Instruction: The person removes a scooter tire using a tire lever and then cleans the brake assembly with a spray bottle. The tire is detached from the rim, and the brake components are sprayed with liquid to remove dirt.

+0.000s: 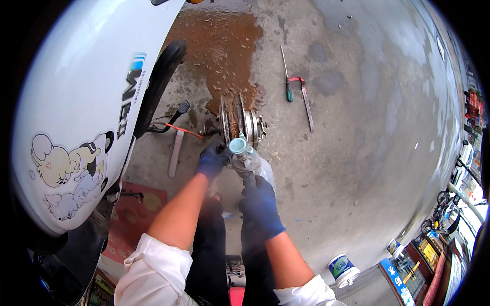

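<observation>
A metal wheel rim (225,118) with a rusty brown channel stands upright on the concrete, a silver hub at its right side. My left hand (213,159), in a blue glove, has its fingers curled against the rim's near left edge. In my blue-gloved right hand (260,201) is a clear plastic bottle (246,163) with a pale blue cap, gripped from the near side. The bottle's top points at the rim and partly covers its near end. An orange-red cable (185,129) runs from the wheel's left side toward the white scooter (97,81).
A green-handled screwdriver (289,92) and a red-and-grey metal bar (308,107) lie right of the wheel. Another flat bar (176,154) lies left. Beyond is a wet brown patch (219,46). A red board (135,222) and a white-and-blue bucket (343,270) are nearer.
</observation>
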{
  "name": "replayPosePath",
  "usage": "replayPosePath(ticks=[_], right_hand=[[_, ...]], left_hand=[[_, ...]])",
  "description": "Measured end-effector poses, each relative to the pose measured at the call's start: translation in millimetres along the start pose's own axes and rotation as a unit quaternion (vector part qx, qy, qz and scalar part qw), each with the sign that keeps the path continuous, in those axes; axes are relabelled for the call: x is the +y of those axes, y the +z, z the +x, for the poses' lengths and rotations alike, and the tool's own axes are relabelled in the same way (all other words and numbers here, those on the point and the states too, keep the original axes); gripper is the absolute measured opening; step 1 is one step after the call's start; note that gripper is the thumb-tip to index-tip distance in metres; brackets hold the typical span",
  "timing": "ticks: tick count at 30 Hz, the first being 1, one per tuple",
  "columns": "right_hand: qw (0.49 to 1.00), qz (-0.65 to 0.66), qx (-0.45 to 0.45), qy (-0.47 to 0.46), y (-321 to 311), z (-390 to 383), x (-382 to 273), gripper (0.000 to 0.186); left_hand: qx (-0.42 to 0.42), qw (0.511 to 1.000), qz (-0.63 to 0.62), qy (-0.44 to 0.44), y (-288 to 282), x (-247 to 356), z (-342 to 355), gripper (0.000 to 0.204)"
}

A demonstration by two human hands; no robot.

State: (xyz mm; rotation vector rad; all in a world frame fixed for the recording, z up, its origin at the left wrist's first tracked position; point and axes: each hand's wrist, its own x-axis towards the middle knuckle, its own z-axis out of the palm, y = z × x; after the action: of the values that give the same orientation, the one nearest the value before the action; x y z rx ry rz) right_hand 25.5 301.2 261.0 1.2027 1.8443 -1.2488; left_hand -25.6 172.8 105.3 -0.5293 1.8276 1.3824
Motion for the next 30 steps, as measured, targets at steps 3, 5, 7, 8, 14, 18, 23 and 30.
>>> replayPosePath(ticks=[3, 5, 7, 8, 14, 18, 23, 30], right_hand=[[0.994, 0.086, -0.05, 0.052, -16.2, -4.8, -6.1, 0.041], [0.989, 0.102, -0.08, 0.075, -41.3, -13.2, -16.4, 0.043], [0.994, 0.057, -0.059, -0.077, -62.1, -3.3, 44.1, 0.041], [0.993, 0.094, -0.061, -0.038, -73.4, -0.8, 58.3, 0.04], [0.995, 0.096, -0.017, 0.022, -86.1, 0.7, 102.4, 0.035], [0.999, -0.021, -0.004, -0.049, -85.3, 1.6, 113.8, 0.037], [0.993, 0.023, -0.055, -0.101, -71.7, -6.8, 102.4, 0.036], [0.981, 0.15, -0.121, -0.011, -46.1, -10.3, 56.3, 0.036]], left_hand=[[-0.026, 0.998, 0.062, 0.002, -14.1, -8.1, 20.0, 0.031], [-0.029, 0.997, 0.072, 0.009, -23.6, -3.6, 42.5, 0.033], [-0.008, 0.999, 0.029, 0.024, -24.9, 37.2, 73.2, 0.034], [-0.021, 0.998, 0.064, -0.015, -23.9, 67.0, 78.9, 0.032], [-0.118, 0.986, -0.051, -0.106, -43.6, 126.2, 105.8, 0.014], [-0.071, 0.995, -0.066, 0.008, -30.8, 97.8, 100.4, 0.012], [-0.006, 0.969, -0.221, 0.106, -22.4, 39.3, 65.7, 0.015], [0.005, 0.992, -0.129, -0.002, -18.9, 28.4, 38.5, 0.016]])
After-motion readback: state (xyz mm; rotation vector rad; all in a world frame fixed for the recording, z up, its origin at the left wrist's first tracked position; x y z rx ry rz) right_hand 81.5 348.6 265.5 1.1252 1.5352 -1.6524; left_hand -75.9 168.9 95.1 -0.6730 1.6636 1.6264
